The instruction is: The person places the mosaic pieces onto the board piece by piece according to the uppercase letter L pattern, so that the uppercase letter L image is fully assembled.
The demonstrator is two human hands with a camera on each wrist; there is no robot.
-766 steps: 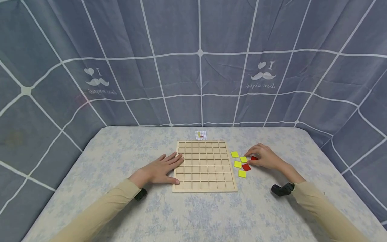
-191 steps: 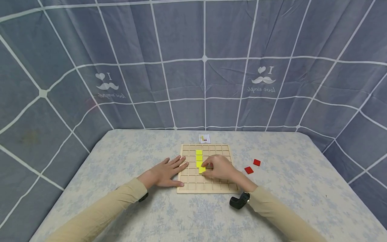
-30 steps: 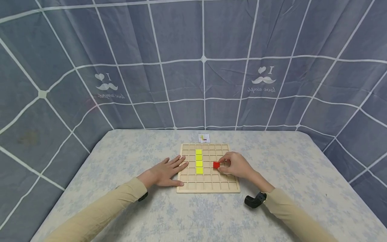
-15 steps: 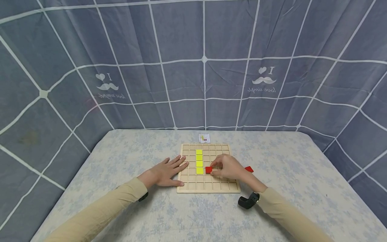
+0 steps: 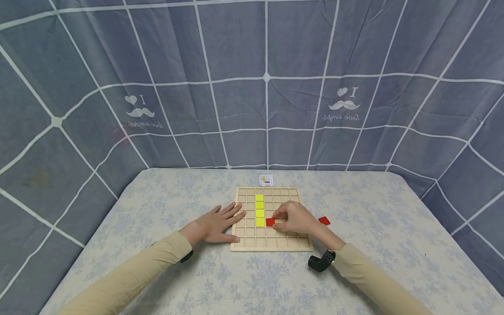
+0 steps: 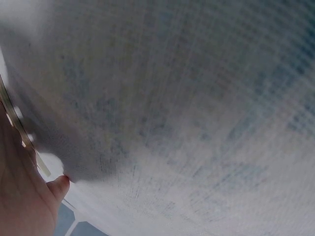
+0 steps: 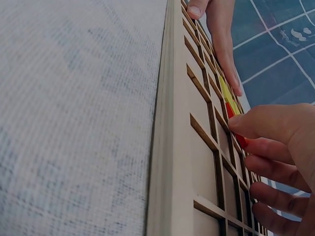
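My right hand (image 5: 296, 218) pinches a red square tile (image 5: 270, 222) by its right side, thumb and fingers curled at its edge. The tile sits at a cell of the wooden grid board (image 5: 271, 246), just right of the lowest tile in a column of yellow tiles (image 5: 260, 205). In the right wrist view the red tile (image 7: 230, 111) shows under the thumb, beside a yellow one. My left hand (image 5: 216, 225) lies flat with spread fingers on the board's left edge. Only part of the left hand (image 6: 29, 196) appears in the left wrist view.
A second red tile (image 5: 324, 220) lies on the tablecloth (image 5: 220, 280) to the right of the board, close to the right wrist. Behind the board's far edge lies a small printed grid card (image 5: 266, 180). A grey-blue curtain (image 5: 291, 105) hangs along the table's back.
Yellow tiles once beside the board now form a column on it. Over the last second my right hand has brought a red tile leftward to the column's lowest tile. The left hand stays put.
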